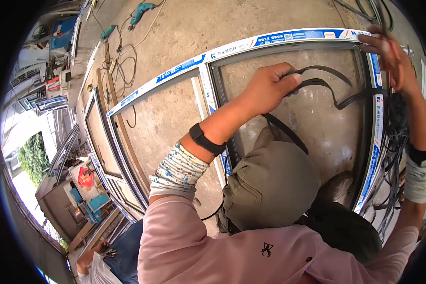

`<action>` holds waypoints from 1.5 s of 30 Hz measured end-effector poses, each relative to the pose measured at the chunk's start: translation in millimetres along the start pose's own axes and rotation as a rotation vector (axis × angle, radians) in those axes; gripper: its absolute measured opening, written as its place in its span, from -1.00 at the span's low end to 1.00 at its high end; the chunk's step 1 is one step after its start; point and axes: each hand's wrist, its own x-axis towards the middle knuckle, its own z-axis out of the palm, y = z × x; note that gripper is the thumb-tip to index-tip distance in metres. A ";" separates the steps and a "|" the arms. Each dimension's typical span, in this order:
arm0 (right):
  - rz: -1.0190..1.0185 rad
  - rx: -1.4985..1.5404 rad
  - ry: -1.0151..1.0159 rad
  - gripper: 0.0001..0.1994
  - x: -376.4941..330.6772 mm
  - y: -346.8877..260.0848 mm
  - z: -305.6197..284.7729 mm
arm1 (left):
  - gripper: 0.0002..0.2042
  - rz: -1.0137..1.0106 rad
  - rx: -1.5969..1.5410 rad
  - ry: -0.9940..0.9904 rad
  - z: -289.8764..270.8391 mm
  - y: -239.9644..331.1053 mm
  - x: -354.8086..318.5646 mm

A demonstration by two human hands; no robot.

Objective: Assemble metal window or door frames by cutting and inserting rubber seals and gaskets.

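Observation:
My left hand [274,87] is closed around a black rubber sealing strip [317,83], above the upper part of a window frame [291,35]. Part of the strip loops rightward across the frame's right side. Over the frame's upper right corner is my right hand [390,57], blurred by motion, its fingers partly spread. Lying along its palm is a red-handled tool [396,68]; the exact kind is too smeared to tell. The frame is dark inside, with blue and white protective film on its faces. Beside its right edge hangs a tangle of black strip [396,118].
A teal power drill [139,14] and a green power tool [108,32] lie on the concrete floor with cables. More frames [104,137] stand to the left. Another person [111,260] is at lower left, near a workbench [87,182] with blue machinery.

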 end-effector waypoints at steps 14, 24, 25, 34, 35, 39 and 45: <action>0.519 0.630 0.177 -0.61 -20.2 35.7 169.5 | -0.84 0.535 0.667 0.065 51.9 -47.4 44.1; 0.356 0.120 0.077 -0.63 -23.2 58.1 102.6 | -0.80 0.268 0.540 0.078 28.3 -94.8 63.9; 0.358 0.114 0.079 -0.63 -19.6 60.9 91.1 | -0.80 0.271 0.535 0.077 16.5 -105.2 64.3; 0.297 -0.200 0.709 -0.55 2.7 91.4 57.2 | -0.68 -0.108 -0.196 0.100 5.3 -125.4 62.3; 0.295 -0.190 0.704 -0.55 2.8 83.5 69.7 | -0.68 -0.112 -0.189 0.108 11.9 -119.9 62.3; 0.514 0.305 0.272 -0.52 -19.0 52.0 131.8 | -0.72 -0.056 -0.197 0.073 42.6 -103.1 63.8; 0.416 0.747 0.507 -0.62 -12.3 59.1 153.9 | -0.72 0.458 0.269 -0.167 60.8 -85.8 61.9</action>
